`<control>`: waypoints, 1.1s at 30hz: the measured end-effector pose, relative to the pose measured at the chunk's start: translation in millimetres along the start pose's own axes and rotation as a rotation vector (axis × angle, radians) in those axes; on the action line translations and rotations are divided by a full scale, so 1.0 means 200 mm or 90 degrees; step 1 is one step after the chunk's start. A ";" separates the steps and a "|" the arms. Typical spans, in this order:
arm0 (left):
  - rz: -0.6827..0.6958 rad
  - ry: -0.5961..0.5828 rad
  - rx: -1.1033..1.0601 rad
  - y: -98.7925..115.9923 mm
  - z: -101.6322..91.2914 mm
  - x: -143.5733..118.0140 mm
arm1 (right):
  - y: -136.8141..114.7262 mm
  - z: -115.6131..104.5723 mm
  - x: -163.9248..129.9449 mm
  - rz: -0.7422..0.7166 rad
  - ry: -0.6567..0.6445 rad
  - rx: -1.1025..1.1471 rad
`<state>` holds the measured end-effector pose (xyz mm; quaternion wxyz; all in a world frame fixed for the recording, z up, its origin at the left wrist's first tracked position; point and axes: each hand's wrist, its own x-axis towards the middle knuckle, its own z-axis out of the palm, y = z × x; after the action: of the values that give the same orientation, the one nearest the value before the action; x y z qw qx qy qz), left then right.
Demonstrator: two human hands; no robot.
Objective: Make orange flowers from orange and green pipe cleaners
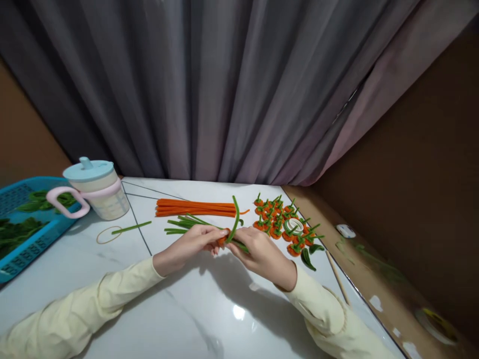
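Note:
My left hand (202, 239) pinches a small orange pipe-cleaner piece (223, 239) between thumb and fingers. A green pipe cleaner (235, 218) rises from that piece, curving upward. Close against it, my right hand (258, 249) has its fingers closed at the green stem's lower end; the fingertips are partly hidden. Under and behind both hands lies a bundle of green pipe cleaners (179, 225). Beyond it is a neat stack of orange pipe cleaners (198, 208). To the right sit several small orange pieces with green stems (276, 233).
A cup with a pink handle (107, 199) stands at left beside a blue basket (28, 267) of green leafy pieces. A rubber band (98, 237) and a single green pipe cleaner (136, 227) lie nearby. A roll of tape (295, 226), dark green leaves (307, 259) and a thin stick (338, 278) are at right.

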<state>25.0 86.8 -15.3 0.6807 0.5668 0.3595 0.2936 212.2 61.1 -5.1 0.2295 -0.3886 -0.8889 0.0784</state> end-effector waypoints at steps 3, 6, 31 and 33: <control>0.050 0.017 0.060 0.11 -0.02 0.03 | 0.02 -0.08 0.09 -0.008 -0.005 0.088; 0.109 0.037 0.138 0.18 -0.02 0.05 | 0.02 -0.15 0.14 -0.007 0.011 0.121; 0.078 -0.072 0.199 0.26 0.03 0.03 | 0.00 -0.20 0.15 0.078 -0.029 0.037; 0.093 -0.071 0.191 0.25 0.02 0.03 | 0.00 -0.19 0.15 0.088 -0.014 0.093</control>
<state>32.4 99.1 32.8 0.5841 0.7021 0.3186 0.2537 212.7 82.5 39.3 0.2413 -0.4307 -0.8543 0.1630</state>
